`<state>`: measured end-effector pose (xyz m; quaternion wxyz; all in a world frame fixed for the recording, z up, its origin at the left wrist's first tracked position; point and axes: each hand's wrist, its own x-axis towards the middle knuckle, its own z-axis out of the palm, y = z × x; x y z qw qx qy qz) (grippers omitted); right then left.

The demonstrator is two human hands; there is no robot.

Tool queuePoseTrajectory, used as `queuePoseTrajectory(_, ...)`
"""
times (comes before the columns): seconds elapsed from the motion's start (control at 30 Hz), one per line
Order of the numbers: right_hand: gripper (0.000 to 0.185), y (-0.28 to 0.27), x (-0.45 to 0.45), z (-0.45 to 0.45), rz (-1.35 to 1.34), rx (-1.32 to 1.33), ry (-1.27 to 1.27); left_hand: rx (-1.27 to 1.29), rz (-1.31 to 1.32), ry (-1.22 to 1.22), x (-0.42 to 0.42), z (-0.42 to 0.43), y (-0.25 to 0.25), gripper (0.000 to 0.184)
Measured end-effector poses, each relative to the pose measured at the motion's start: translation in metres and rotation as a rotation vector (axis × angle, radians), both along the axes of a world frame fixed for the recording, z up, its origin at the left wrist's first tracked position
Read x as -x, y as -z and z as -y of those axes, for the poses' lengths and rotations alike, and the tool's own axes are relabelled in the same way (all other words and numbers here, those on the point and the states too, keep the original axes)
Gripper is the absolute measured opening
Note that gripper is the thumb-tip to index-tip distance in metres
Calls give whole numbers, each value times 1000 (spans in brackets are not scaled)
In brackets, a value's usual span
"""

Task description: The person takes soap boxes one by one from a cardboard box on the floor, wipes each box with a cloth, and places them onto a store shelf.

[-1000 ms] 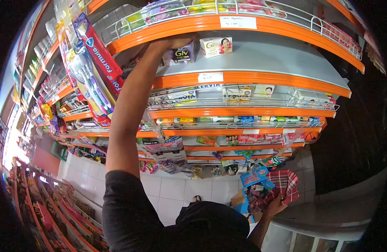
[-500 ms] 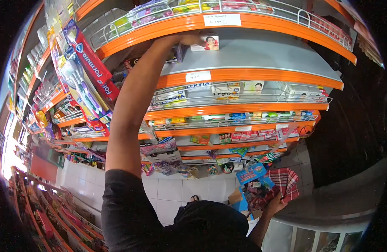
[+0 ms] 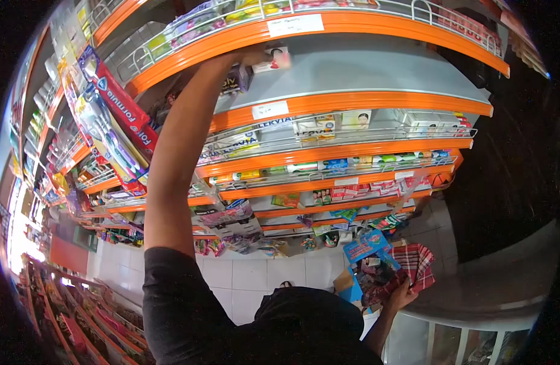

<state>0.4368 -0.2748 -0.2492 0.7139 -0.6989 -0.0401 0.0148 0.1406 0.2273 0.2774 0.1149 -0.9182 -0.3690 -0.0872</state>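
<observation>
My left hand (image 3: 251, 56) reaches onto the upper grey shelf (image 3: 353, 70), its fingers at a small white soap box (image 3: 273, 62) with a face printed on it. The fingers are closed on this box and partly hide it. Just below and left of it stands a dark purple box (image 3: 234, 81), partly behind my forearm. Low on the right, my right hand (image 3: 401, 296) grips a red plaid cloth (image 3: 417, 264). The cloth lies against an open blue carton (image 3: 365, 245) with small items inside.
Orange-edged shelves (image 3: 353, 146) below hold boxes and packets. Hanging toothbrush packs (image 3: 107, 121) and a red toothpaste box (image 3: 119, 100) are beside my left arm. A wire rail (image 3: 262, 9) edges the shelf above. Another stocked rack (image 3: 79, 310) stands at lower left.
My left hand has moved from the purple box to the white box, which has shifted left towards the purple one. The view has shifted slightly; my right hand still holds the cloth.
</observation>
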Motion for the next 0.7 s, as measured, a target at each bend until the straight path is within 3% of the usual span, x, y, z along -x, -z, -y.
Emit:
queuePoseTrajectory(0.07, 40, 13, -6, -3, 42, 86, 15, -4, -4, -8, 1, -1, 0, 47)
queuePoseTrajectory(0.27, 40, 5, -1, -14, -22, -161, -101, -31, -32, -25, 1, -7, -1, 48)
queuePoseTrajectory(0.37, 44, -19, 14, -8, -139, -141, -4, -56, -53, -36, 4, -9, -1, 49)
queuePoseTrajectory(0.43, 50, 1, 8, 5, 160, 132, 59, -80, -73, -47, 8, -9, 0, 49)
queuePoseTrajectory(0.47, 50, -2, 11, 9, 153, 139, 64, -96, -82, -56, 11, -10, -1, 49)
queuePoseTrajectory(0.57, 55, -44, 24, 16, 62, -64, -43, -163, -117, -72, 19, -11, -3, 50)
queuePoseTrajectory(0.63, 51, -59, 27, 21, -215, 27, -96, -244, -149, -80, 27, -6, -5, 50)
queuePoseTrajectory(0.7, 48, -42, 18, 28, -174, 74, -121, -322, -159, -108, 28, 11, 0, 50)
